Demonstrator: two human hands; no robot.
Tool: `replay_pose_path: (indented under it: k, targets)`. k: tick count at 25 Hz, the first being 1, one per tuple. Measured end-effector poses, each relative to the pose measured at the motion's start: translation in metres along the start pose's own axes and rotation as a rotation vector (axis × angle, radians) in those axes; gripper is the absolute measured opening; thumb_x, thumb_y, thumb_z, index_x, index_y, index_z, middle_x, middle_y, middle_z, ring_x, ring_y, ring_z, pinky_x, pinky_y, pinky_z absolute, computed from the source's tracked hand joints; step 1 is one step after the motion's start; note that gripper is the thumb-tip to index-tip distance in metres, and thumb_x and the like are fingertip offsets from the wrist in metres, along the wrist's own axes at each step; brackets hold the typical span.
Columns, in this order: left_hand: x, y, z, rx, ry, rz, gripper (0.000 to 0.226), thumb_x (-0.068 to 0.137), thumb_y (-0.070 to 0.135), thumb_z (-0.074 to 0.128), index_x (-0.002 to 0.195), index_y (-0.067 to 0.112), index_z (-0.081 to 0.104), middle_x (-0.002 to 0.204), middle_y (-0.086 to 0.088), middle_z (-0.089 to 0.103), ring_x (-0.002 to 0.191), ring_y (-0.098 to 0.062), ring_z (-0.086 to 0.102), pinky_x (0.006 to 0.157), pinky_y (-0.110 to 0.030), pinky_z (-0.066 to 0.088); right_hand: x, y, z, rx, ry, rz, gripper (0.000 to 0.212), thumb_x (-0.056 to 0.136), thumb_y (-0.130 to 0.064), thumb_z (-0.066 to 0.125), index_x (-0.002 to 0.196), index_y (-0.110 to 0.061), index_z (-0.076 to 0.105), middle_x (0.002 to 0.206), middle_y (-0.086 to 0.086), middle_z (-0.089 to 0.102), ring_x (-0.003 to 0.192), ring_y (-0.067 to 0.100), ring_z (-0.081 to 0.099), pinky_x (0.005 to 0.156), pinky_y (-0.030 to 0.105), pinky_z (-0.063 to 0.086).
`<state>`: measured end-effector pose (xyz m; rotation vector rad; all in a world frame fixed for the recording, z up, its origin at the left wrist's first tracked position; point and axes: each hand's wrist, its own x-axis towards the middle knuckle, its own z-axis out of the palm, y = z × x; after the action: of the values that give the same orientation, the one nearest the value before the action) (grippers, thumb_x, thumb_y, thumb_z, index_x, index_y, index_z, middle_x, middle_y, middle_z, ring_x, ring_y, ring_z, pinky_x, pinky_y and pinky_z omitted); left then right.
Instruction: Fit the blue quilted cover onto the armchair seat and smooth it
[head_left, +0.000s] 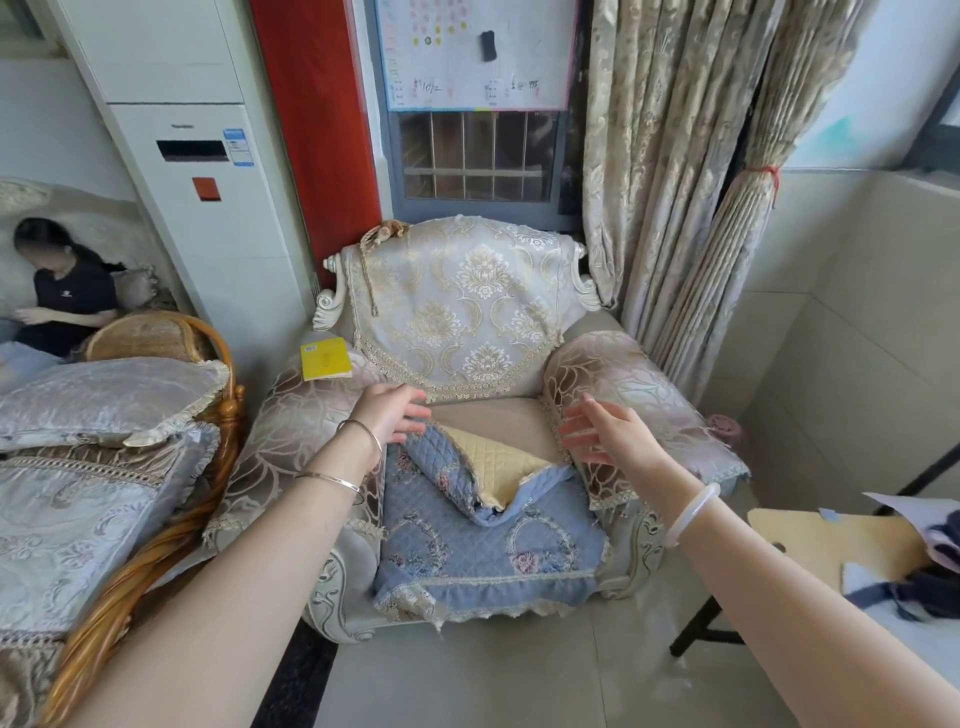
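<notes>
Bright, even daylight all round me, soft and a bit cool. It seems to come from the window (478, 156) behind the armchair (467, 332), though the pane itself looks dim behind its bars. Shadows are faint; only a soft dark patch sits under the chair's front edge. The floor (519, 675) tiles give back a pale, milky sheen near the bottom. My left hand (387, 413) and right hand (605, 434) are slightly smeared at the fingertips, motion blur. The wide lens bends everything at the edges: the curtain (675, 156) and the white cabinet (171, 130) lean inward, and my forearms swell huge in the corners. The centre is fairly sharp.
</notes>
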<state>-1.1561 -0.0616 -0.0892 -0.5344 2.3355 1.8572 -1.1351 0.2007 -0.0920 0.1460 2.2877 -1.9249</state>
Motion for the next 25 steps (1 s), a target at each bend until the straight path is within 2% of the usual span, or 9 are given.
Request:
replay_pose_path:
  k: [5, 9, 12, 14, 19, 25]
  targets:
    - [0.035, 0.011, 0.026, -0.012, 0.023, -0.007, 0.034, 0.094, 0.021, 0.04, 0.119, 0.005, 0.058, 0.115, -0.019, 0.066, 0.07, -0.018, 0.06, 0.064, -0.023, 0.039, 0.05, 0.004, -0.02, 0.002, -0.046, 0.03, 0.041, 0.1, -0.032, 0.039, 0.109, 0.001, 0.06, 0.083, 0.007, 0.069, 0.074, 0.022, 0.063, 0.067, 0.03, 0.05]
    - [0.066, 0.015, 0.037, -0.014, 0.014, -0.033, 0.035, 0.094, 0.021, 0.041, 0.12, 0.005, 0.058, 0.111, -0.018, 0.066, 0.073, -0.019, 0.061, 0.064, -0.023, 0.04, 0.082, 0.008, -0.026, -0.009, -0.066, 0.054, 0.04, 0.1, -0.033, 0.038, 0.108, -0.001, 0.06, 0.081, 0.007, 0.069, 0.071, 0.02, 0.063, 0.068, 0.03, 0.05]
    - [0.09, 0.014, 0.044, -0.003, 0.008, -0.057, 0.034, 0.093, 0.022, 0.043, 0.119, 0.006, 0.059, 0.111, -0.017, 0.067, 0.082, -0.025, 0.063, 0.066, -0.023, 0.039, 0.104, 0.012, -0.027, 0.003, -0.05, 0.074, 0.039, 0.1, -0.033, 0.038, 0.108, -0.002, 0.06, 0.08, 0.006, 0.069, 0.07, 0.019, 0.064, 0.067, 0.029, 0.05]
    - [0.111, 0.012, 0.048, 0.007, -0.005, -0.062, 0.032, 0.093, 0.023, 0.044, 0.116, 0.008, 0.06, 0.106, -0.015, 0.068, 0.079, -0.023, 0.064, 0.068, -0.023, 0.04, 0.12, 0.015, -0.026, 0.004, -0.035, 0.091, 0.039, 0.1, -0.034, 0.038, 0.107, -0.003, 0.061, 0.08, 0.005, 0.069, 0.07, 0.017, 0.064, 0.068, 0.029, 0.05]
    - [0.178, 0.013, 0.053, 0.029, -0.068, -0.063, 0.03, 0.092, 0.024, 0.043, 0.112, 0.012, 0.061, 0.103, -0.013, 0.068, 0.082, -0.025, 0.065, 0.072, -0.027, 0.042, 0.174, 0.024, -0.018, -0.016, -0.007, 0.136, 0.04, 0.1, -0.034, 0.037, 0.109, -0.004, 0.062, 0.086, 0.008, 0.07, 0.078, 0.022, 0.066, 0.076, 0.036, 0.052]
    - [0.268, 0.033, 0.048, 0.052, -0.129, -0.069, 0.032, 0.093, 0.023, 0.042, 0.115, 0.009, 0.06, 0.095, -0.009, 0.068, 0.088, -0.026, 0.065, 0.073, -0.029, 0.045, 0.252, 0.016, -0.003, -0.015, 0.06, 0.172, 0.038, 0.1, -0.031, 0.037, 0.107, -0.003, 0.061, 0.083, 0.007, 0.069, 0.076, 0.023, 0.064, 0.069, 0.03, 0.05]
